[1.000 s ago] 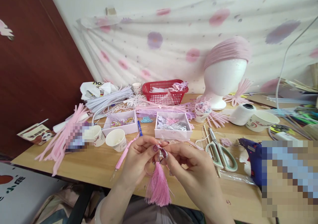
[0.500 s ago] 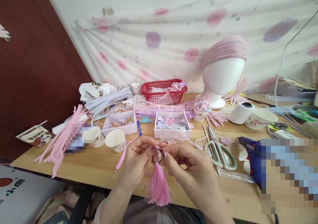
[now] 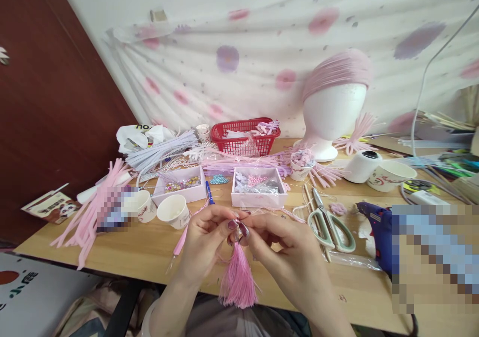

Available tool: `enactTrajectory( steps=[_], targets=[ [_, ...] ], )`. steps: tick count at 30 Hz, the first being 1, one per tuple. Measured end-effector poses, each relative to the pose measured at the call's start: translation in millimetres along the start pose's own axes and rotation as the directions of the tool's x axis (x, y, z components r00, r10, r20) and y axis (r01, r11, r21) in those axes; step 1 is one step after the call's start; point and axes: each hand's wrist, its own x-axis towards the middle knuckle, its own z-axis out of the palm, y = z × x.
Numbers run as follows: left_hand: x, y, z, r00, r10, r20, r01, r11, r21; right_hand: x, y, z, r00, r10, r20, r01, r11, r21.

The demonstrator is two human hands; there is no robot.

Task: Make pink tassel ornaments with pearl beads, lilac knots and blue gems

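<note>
A pink tassel (image 3: pixel 237 280) hangs below my two hands, over the near edge of the wooden table (image 3: pixel 149 250). My left hand (image 3: pixel 207 241) pinches the tassel's top from the left. My right hand (image 3: pixel 286 253) meets it from the right, thumb and forefinger closed on the small bead or cap at the tassel's head. The fingertips of both hands touch there. What sits between them is too small to name.
Behind my hands lie two white trays of beads (image 3: pixel 258 187), paper cups (image 3: pixel 173 210), pink fuzzy stems (image 3: pixel 92 212), a red basket (image 3: pixel 245 136) and a foam head with a pink band (image 3: pixel 334 107). Green scissors (image 3: pixel 329 225) and a blue glue gun (image 3: pixel 377 227) lie at the right.
Both hands stay pinched at the tassel's top with only slight finger shifts. The view has tilted down a little.
</note>
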Motion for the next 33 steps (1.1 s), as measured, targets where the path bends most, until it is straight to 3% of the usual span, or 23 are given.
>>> enactTrajectory(
  steps=[9,20,33],
  targets=[
    [0,0,-2.5,0.999,-0.02,0.029,0.019,0.999,0.028,-1,4,-2,0.996,-0.083,0.023,0.084,0.994,-0.066],
    [0,0,-17.3,0.989,0.05,0.14,-0.078,0.976,0.201,-2,0,-6,0.996,-0.021,0.086,0.029,0.995,-0.097],
    [0,-2,-17.7,0.981,0.069,0.183,-0.103,0.978,0.183,-4,2,-6,0.997,-0.051,0.063,0.056,0.995,-0.077]
  ],
)
